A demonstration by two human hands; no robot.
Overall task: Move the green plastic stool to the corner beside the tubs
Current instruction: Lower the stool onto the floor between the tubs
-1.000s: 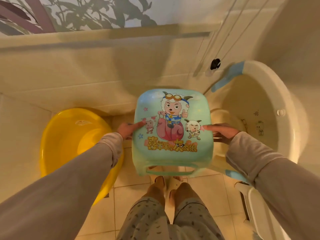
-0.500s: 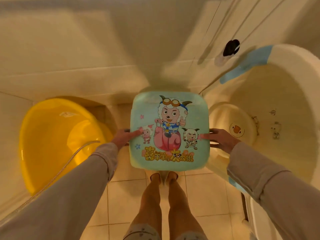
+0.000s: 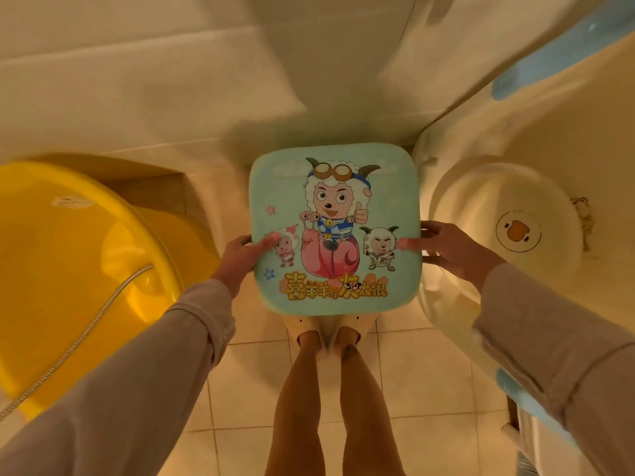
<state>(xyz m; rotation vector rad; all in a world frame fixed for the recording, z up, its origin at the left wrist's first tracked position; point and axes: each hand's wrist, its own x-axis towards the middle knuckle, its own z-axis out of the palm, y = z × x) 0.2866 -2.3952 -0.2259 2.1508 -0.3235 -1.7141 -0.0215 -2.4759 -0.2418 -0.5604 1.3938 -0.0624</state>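
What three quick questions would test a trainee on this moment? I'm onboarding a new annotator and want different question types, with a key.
1. True or false: both hands grip the green stool by opposite side edges.
2. Multiple choice: the shower hose lies in
A. the yellow tub
B. the white tub
C. neither
3. Fill in: the stool sits between the two tubs, in front of the person's ____.

Key
1. True: left hand on one edge, right hand on the other, thumbs on top.
2. A.
3. Feet, in pale slippers.
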